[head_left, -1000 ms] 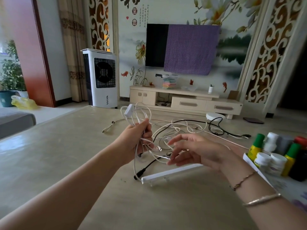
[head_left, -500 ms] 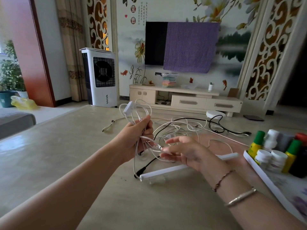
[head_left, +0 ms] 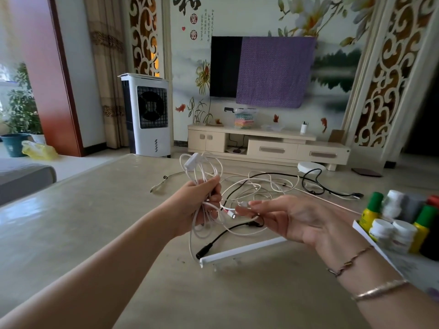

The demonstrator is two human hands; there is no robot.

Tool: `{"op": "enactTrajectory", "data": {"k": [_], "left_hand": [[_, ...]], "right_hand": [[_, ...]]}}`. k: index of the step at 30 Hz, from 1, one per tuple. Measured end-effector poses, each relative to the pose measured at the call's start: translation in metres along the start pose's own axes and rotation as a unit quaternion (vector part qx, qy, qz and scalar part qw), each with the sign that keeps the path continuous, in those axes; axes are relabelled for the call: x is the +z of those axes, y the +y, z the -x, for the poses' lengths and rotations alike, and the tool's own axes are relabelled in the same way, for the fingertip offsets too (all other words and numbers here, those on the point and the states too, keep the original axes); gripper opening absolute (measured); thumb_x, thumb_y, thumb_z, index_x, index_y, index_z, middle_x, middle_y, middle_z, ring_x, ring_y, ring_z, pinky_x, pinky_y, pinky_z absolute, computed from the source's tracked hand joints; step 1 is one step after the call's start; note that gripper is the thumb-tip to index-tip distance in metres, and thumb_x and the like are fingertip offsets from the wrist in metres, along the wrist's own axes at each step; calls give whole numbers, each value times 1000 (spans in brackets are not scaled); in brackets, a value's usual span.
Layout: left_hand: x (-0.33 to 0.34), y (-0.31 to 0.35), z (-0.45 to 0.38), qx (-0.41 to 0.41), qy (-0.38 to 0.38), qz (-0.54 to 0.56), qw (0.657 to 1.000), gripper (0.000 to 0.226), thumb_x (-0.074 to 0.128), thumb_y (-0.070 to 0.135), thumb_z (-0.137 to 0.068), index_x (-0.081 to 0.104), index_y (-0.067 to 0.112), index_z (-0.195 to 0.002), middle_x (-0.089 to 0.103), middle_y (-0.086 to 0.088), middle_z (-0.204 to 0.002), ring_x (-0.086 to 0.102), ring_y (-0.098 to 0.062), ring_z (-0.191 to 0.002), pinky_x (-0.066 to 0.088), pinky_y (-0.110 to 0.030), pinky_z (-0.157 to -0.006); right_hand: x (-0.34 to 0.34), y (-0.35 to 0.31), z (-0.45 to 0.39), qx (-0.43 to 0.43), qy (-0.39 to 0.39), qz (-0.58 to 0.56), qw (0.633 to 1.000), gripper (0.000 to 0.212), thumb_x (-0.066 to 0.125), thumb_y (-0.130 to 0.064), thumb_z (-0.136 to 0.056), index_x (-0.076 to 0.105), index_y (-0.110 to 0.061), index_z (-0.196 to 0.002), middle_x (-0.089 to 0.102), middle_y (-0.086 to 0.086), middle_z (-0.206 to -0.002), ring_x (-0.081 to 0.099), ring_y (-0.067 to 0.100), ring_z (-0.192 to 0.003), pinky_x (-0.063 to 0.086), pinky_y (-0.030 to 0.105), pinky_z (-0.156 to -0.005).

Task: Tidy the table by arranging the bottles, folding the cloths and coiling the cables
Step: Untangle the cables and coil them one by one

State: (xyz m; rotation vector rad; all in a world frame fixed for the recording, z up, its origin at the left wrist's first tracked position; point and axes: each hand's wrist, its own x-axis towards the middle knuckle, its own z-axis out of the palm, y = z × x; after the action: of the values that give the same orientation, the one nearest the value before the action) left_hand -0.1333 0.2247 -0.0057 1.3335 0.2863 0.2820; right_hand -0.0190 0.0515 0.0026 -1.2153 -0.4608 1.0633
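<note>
My left hand [head_left: 198,205] grips a bunch of white cable loops [head_left: 202,166] above the beige table [head_left: 71,222]; an inline switch sticks up at the top of the bunch. My right hand [head_left: 292,219] is just to its right, fingers mostly straight, fingertips pinching a white cable end with a small plug [head_left: 231,213]. More white cable and a black cable [head_left: 311,184] lie tangled on the table behind. A black plug [head_left: 204,250] hangs below the bunch. Several bottles [head_left: 399,222] with green and white caps stand in a white tray [head_left: 365,236] at the right.
A white plastic strip [head_left: 237,251] lies on the table under my hands. A small grey cable [head_left: 164,182] lies at the far left of the tangle. Beyond the table stand a white air cooler [head_left: 148,115] and a TV cabinet [head_left: 266,144].
My right hand has moved left and up, from hovering over the strip to pinching the cable end next to my left hand. The left hand holds its bunch in much the same place.
</note>
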Motion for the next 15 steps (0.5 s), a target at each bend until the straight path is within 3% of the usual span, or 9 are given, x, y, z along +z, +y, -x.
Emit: {"op": "enactTrajectory", "data": {"k": [5, 10, 12, 15], "left_hand": [[-2, 1, 1, 0, -1, -14, 1000, 33, 49, 33, -98, 53, 14, -72, 41, 3, -52, 39, -8, -41, 38, -18, -37], [-2, 0, 2, -9, -2, -50, 999, 33, 52, 37, -97, 54, 15, -73, 45, 2, -55, 43, -9, -44, 40, -19, -39], [0, -1, 3, -13, -8, -68, 998, 32, 52, 38, -96, 54, 15, -75, 48, 2, -58, 44, -9, -45, 40, -19, -40], [4, -1, 6, -21, -25, -94, 995, 33, 50, 42, -96, 54, 14, -77, 50, 2, -59, 46, -8, -46, 42, -19, -42]], "right_hand": [[2, 3, -1, -21, -25, 39, 999, 36, 64, 4, -77, 59, 6, -113, 67, 27, -108, 71, 28, -88, 57, 28, -74], [5, -4, 1, -80, -48, 130, 987, 41, 69, -7, -76, 63, -2, -116, 70, 15, -113, 66, 23, -107, 39, 30, -81], [6, -5, 4, -101, -51, 180, 977, 37, 69, -13, -78, 67, -5, -113, 71, 13, -113, 66, 20, -105, 35, 30, -79], [9, -4, 5, -138, -21, 238, 961, 31, 71, -23, -77, 71, -9, -105, 73, 6, -102, 63, 7, -85, 34, 27, -71]]}}
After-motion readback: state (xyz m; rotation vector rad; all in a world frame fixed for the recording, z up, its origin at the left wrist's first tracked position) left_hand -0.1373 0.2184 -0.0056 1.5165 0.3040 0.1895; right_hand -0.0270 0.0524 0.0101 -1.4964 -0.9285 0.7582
